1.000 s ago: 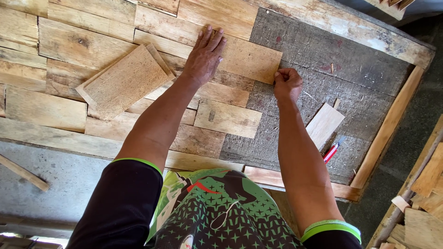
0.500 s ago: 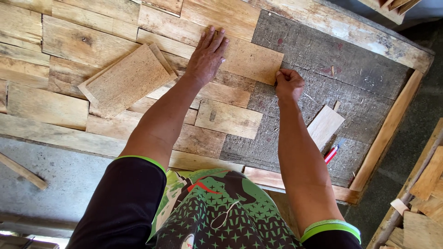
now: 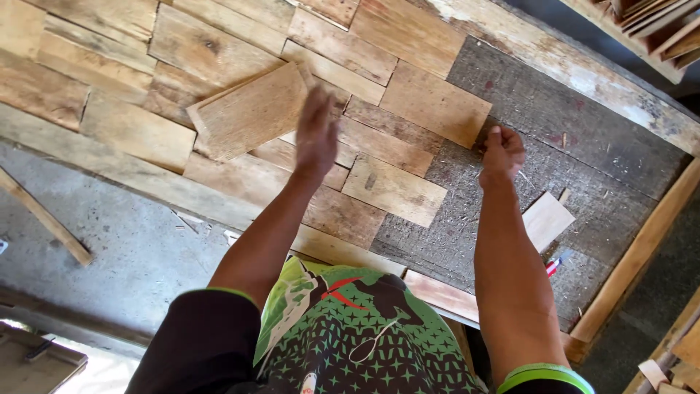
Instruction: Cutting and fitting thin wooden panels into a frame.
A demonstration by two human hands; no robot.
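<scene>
Looking down from head height at a person bent over a large framed panel [image 3: 660,241] being faced with short reclaimed wood boards; at the far left lies bare concrete floor [image 3: 124,248] with a thin wood strip [image 3: 44,217] resting at a slant, and the corner of a flat board [image 3: 33,365] shows at the bottom edge; moving right, rows of weathered planks cover the panel, and one loose rectangular board [image 3: 251,111] sits crooked on top of them, tilted out of line with the rows; just right of it the left hand [image 3: 316,135] is raised above the planks, motion-blurred, fingers straight and together, palm flat, holding nothing, its edge close beside the loose board's right end; past the hand, a pale board [image 3: 435,103] and a shorter board [image 3: 394,190] form the ragged edge of the laid area; the right hand [image 3: 501,152] rests curled into a loose fist at the lower right corner of the pale board, knuckles up, whether it pinches anything cannot be told; beyond it the dark fibrous backing sheet [image 3: 576,124] is uncovered, and a small offcut of pale wood [image 3: 547,220] lies on it beside a red-and-white pencil [image 3: 554,264]
</scene>
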